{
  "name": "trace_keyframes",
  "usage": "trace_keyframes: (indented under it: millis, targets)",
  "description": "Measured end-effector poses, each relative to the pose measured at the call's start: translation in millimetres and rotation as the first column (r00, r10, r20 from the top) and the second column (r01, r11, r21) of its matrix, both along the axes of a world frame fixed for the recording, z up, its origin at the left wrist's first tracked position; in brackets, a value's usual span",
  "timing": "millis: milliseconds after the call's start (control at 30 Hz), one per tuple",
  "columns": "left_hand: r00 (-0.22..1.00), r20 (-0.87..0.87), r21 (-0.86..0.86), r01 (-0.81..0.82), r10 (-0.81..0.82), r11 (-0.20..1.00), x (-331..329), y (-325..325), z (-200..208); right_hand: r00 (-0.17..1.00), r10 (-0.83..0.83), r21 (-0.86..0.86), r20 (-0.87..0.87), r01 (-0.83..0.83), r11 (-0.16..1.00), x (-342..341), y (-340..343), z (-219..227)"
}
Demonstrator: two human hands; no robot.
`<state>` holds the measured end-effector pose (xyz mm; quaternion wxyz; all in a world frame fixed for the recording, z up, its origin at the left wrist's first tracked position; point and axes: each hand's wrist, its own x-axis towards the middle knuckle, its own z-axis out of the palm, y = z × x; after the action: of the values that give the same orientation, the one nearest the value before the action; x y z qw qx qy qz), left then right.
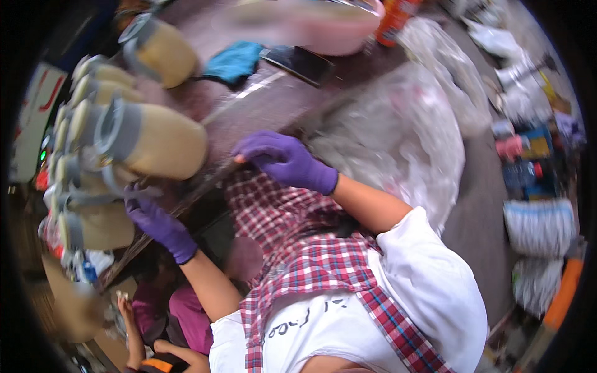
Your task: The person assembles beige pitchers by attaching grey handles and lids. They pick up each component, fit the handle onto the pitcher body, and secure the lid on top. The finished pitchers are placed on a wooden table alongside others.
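Both of my hands wear purple gloves. My left hand [155, 221] is at the left table edge, its bent fingers at the grey handle of a cream pitcher [171, 140] with a grey collar; blur hides part of the grip. More pitchers of this kind crowd around it, among them a lower one [102, 225] just left of my hand. My right hand [283, 161] is over the table's near edge, right of the pitcher and apart from it. Its fingers are loosely curved with nothing visible in them, and a bare fingertip pokes out of the glove.
Another pitcher [165, 53] stands farther back, by a blue cloth [233, 62] and a dark phone [300, 64]. A pink basin [336, 37] and an orange container [396, 18] are at the far side. Clear plastic sheeting [398, 130] lies to my right. Another person's arm [132, 329] shows lower left.
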<state>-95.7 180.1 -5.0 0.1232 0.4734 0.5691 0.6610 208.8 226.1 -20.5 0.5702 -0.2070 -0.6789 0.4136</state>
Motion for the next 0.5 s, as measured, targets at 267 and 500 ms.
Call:
trace_keyframes:
  millis: [267, 500]
  targets:
    - [0.455, -0.845, 0.074, -0.422, 0.282, 0.903, -8, -38, 7, 0.890, -0.353, -0.793, 0.290, 0.430, 0.431, 315, -87, -123]
    - [0.955, -0.232, -0.135, 0.155, -0.183, 0.979, -9, -117, -23, -0.219, -0.353, 0.347, 0.910, 0.868, 0.356, 518, -165, -253]
